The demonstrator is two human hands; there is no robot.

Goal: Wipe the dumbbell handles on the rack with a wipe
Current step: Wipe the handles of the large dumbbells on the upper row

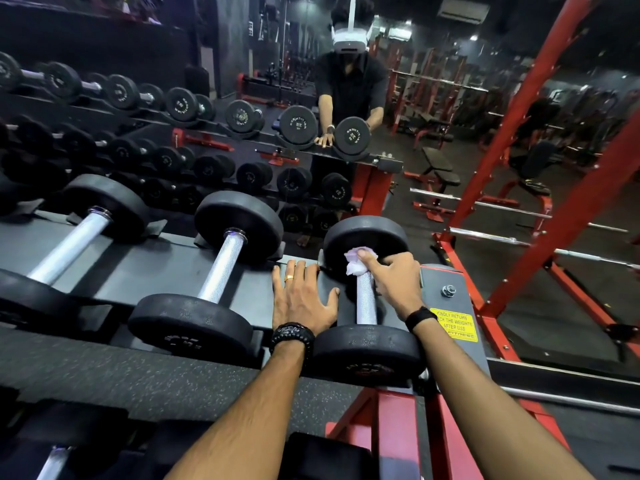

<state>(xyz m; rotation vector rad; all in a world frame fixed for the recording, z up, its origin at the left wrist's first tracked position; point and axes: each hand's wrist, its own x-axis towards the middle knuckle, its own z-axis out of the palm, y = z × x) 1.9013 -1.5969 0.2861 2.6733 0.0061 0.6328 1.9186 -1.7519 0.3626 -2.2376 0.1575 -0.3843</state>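
Three black dumbbells lie on the top shelf of the rack (pixel 145 271). My right hand (pixel 394 278) grips a crumpled pale wipe (pixel 355 263) wrapped round the far end of the silver handle (pixel 366 303) of the rightmost dumbbell (pixel 367 351), close to its far head. My left hand (pixel 301 296) rests flat on the shelf just left of that dumbbell, fingers straight and spread. The middle dumbbell's handle (pixel 221 268) and the left dumbbell's handle (pixel 71 247) lie bare further left.
A mirror behind the rack reflects a person and rows of dumbbells. A yellow notice (pixel 455 323) is stuck on the rack's right end plate. A red power rack (pixel 519 133) with bars stands to the right. More dumbbells sit on a lower shelf (pixel 55 459).
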